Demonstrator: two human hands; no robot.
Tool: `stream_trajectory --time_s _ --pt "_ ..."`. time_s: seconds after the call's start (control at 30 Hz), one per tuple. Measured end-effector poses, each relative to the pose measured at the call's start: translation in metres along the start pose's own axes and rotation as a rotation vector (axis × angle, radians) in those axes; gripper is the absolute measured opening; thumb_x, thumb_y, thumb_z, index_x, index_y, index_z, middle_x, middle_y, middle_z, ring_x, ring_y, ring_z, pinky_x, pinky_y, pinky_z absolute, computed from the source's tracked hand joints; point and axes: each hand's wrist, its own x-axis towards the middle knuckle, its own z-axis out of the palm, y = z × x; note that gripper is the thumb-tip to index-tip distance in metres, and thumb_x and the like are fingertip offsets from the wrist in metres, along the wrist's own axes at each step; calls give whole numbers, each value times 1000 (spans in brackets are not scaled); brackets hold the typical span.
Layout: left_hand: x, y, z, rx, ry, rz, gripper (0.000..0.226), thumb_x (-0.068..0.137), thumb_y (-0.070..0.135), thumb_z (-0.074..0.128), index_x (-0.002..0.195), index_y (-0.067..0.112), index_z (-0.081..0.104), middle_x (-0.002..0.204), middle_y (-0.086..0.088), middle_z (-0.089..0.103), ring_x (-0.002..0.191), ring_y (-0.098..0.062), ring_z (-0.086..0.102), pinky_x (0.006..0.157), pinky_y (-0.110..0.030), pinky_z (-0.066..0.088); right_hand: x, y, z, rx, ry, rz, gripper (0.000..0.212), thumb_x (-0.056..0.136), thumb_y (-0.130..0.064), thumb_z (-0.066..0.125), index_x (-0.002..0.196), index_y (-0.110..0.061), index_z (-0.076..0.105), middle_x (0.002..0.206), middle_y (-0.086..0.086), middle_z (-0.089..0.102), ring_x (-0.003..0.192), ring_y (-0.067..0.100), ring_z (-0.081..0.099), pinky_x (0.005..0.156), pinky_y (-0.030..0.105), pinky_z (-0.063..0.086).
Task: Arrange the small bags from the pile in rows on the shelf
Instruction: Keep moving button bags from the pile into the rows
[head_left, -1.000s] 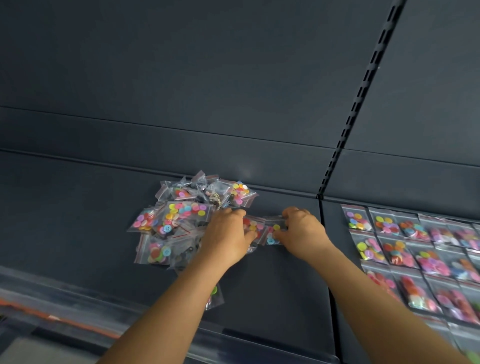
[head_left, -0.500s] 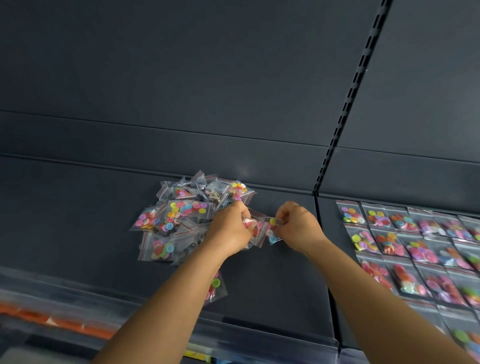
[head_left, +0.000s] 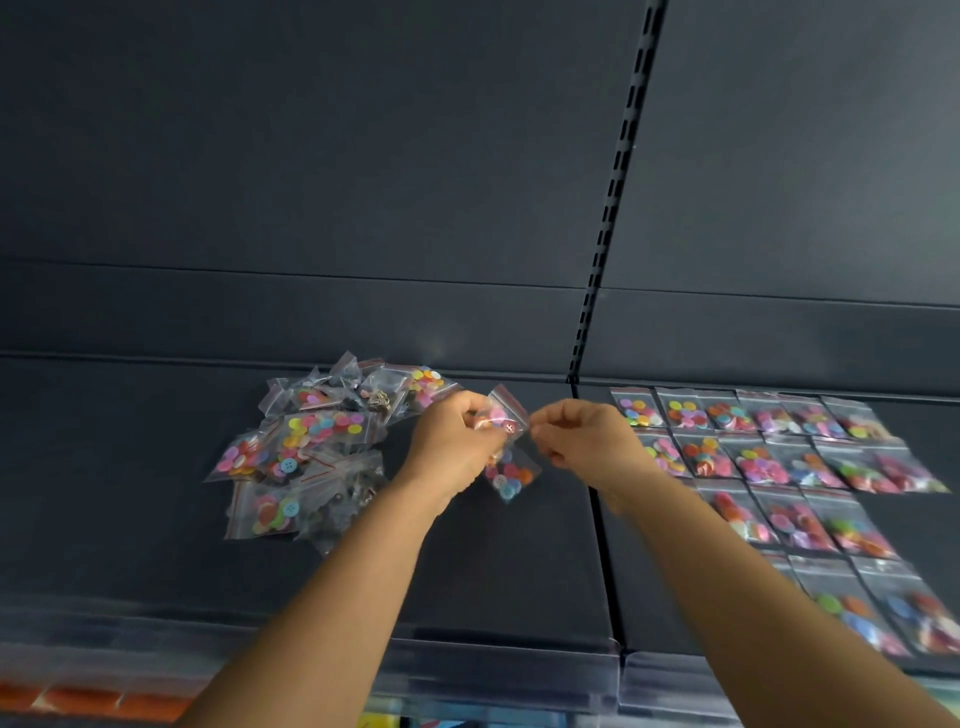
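A pile of small clear bags (head_left: 311, 447) filled with coloured buttons lies on the dark shelf (head_left: 493, 561), left of centre. My left hand (head_left: 457, 441) is closed around a small bag (head_left: 501, 415) lifted just right of the pile. My right hand (head_left: 582, 439) pinches the right edge of that bag or of one beside it; which one I cannot tell. Another bag (head_left: 511, 475) hangs or lies just below my hands. On the right shelf section, bags lie flat in neat rows (head_left: 769, 457).
A slotted vertical upright (head_left: 613, 208) divides the dark back panel. A seam (head_left: 605, 545) splits the shelf into two sections. A clear plastic strip (head_left: 493, 670) runs along the front edge, with orange items (head_left: 88, 699) blurred below at left.
Both hands have risen off the shelf surface, lifting small bags clear of the pile's right edge. The view has shifted left, showing more of the arranged rows.
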Motion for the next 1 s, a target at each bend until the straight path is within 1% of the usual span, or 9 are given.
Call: stream_trajectory --time_s 0.07,0.13,0.23,0.33,0.43,0.57,0.67,0.83,1.0 --pt "-1 0 2 43 56 12 7 83 19 64 90 19 66 82 -1 69 67 -13 61 57 -27 49 -2 6 -2 -177 23 -49 7 89 -16 61 93 -17 66 76 -8 60 67 6 54 60 18 45" --pt "-3 1 0 61 112 11 8 86 24 61 83 19 67 78 -1 68 65 -12 57 56 -26 46 -2 11 -1 -280 -2 -77 20 87 -23 63 107 -17 64 86 -9 61 78 7 57 60 15 41" --pt "-7 0 -5 91 176 7 13 85 27 62 75 21 67 78 -3 70 69 -15 59 66 -31 50 1 16 8 -407 -51 -77 38 85 -31 66 119 -17 58 106 -3 62 95 13 59 72 21 43" --pt "-13 -1 -10 77 225 5 16 85 24 63 76 12 68 75 -10 68 66 -16 55 62 -29 46 7 17 19 -578 -36 -104 46 84 -33 66 124 -15 52 116 3 59 101 20 57 75 26 44" --pt "-18 -4 -15 52 249 4 13 85 23 64 76 13 68 72 -7 66 62 -14 54 57 -26 45 14 16 29 -657 -40 -105 37 84 -22 64 118 -11 53 110 6 61 97 23 59 75 31 50" --pt "-25 -7 -19 32 272 -13 10 84 21 67 75 18 67 80 -4 71 69 -14 61 58 -24 49 19 9 33 -686 -101 -22 14 80 -3 57 93 -5 63 84 7 63 70 19 59 57 26 49" --pt "-27 -6 -20 11 271 -21 10 84 23 68 74 23 66 79 1 70 72 -13 62 62 -26 51 17 4 30 -624 -174 -11 14 83 -3 57 88 -9 68 84 4 65 78 18 61 62 27 50" --pt "-25 -2 -17 -42 222 -33 7 84 23 68 79 19 65 82 3 69 75 -11 62 64 -23 51 11 7 22 -357 -144 -37 19 81 -5 63 72 -20 55 75 -3 58 64 10 52 52 20 41" --pt "-21 4 -7 -125 161 -51 10 87 22 63 82 14 66 75 2 64 67 -13 57 73 -32 52 5 -1 6 95 -70 -5 26 79 4 65 92 -17 56 80 -1 60 73 12 58 67 23 51"
